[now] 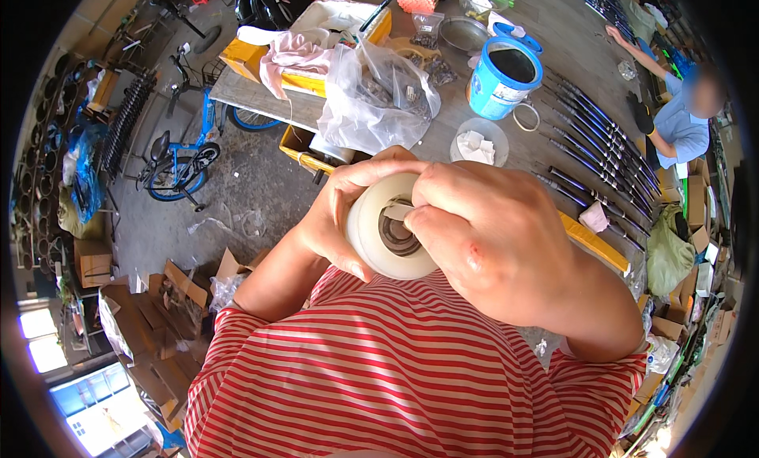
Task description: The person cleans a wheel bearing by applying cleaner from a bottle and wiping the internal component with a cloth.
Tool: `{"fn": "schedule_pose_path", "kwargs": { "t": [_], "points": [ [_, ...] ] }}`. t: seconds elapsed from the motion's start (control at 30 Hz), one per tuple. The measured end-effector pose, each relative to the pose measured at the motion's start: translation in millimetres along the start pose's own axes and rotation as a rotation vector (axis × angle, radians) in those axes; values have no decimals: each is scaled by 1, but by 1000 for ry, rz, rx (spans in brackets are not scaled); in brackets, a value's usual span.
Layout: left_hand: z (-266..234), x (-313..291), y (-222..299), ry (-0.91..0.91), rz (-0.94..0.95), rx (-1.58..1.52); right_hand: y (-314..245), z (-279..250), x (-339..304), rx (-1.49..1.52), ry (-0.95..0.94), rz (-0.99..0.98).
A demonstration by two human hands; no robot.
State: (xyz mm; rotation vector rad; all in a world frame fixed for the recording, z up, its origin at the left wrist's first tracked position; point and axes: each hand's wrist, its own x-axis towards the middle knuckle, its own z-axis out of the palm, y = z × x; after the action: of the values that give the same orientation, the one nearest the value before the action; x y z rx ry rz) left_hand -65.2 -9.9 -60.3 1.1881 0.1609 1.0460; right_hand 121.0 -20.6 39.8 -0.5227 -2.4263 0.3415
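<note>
The roll [365, 235] is held up in front of the person's chest, above the striped shirt [395, 355], its round end tilted toward the camera. It is white, with a dark, ringed hollow at its middle. The left hand [326, 221] curves around its left side, fingers over the top and thumb against the lower edge, gripping it. The right hand [498, 233] is closed narrow at the hollow, thumb and forefinger pinching a small pale piece [398, 211] there; whether this piece is joined to the roll, I cannot tell.

Beyond the hands lies the table [573, 43]. Just past the right hand, a clear bowl [499, 131] holds white scraps, and behind it stands a blue tub [489, 98]. Left of these a clear bag [371, 110] slumps near a yellow box [247, 59] with a pink cloth [294, 59] hanging over its side. A metal bowl [464, 35] sits near the tub. Dark rods [605, 148] lie in a row to the right, and past them a co-worker [681, 132] in blue stretches out an arm. On the floor to the left stands a blue bicycle [208, 114]; cartons [154, 325] are heaped nearer the person.
</note>
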Motion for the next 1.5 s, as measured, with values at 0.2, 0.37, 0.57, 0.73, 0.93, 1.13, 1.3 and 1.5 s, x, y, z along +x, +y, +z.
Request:
{"fn": "schedule_pose_path", "kwargs": {
  "t": [0.2,0.37,0.57,0.73,0.93,1.13,1.3,1.5],
  "points": [
    [10,-9,-15,283,-99,-335,15,-2,2,-66,-78,139],
    [8,-9,-11,242,-225,-268,21,4,1,-26,-87,162],
    [8,-14,-20,332,-184,-295,23,6,-1,0,-62,123],
    [5,-18,-26,360,-194,-504,19,6,0,-2,-86,82],
    [0,-24,-30,362,-224,-551,19,9,-2,-40,18,33],
    [8,-20,-20,432,-337,-642,28,10,-7,-15,67,6],
    [11,-13,-15,316,-281,-511,30,7,-9,-13,62,21],
    [9,-8,-23,198,-128,-534,28,3,-7,-10,41,-1]
  ]
}}
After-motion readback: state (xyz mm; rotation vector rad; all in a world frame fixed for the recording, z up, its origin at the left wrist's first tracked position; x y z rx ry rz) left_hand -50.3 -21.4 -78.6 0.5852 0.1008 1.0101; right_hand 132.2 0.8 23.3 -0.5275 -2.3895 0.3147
